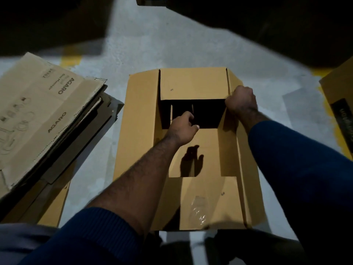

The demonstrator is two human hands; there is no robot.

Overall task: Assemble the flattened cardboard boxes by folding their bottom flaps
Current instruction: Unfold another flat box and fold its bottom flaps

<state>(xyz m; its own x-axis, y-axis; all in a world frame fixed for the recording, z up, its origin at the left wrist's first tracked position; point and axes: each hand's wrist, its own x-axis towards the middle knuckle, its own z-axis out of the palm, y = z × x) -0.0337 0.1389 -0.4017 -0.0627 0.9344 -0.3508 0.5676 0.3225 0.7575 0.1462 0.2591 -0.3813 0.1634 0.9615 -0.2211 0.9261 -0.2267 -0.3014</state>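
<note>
Right hand (241, 101) grips right flap (233, 81) of box (139, 131); left hand (182, 129), loosely curled, hovers over it

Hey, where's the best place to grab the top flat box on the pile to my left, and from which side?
Take the top flat box by its long right edge, coming from the side of the open box. That edge seems lifted over the sheets beneath, leaving a gap for fingers, and your left hand is nearest.
</note>
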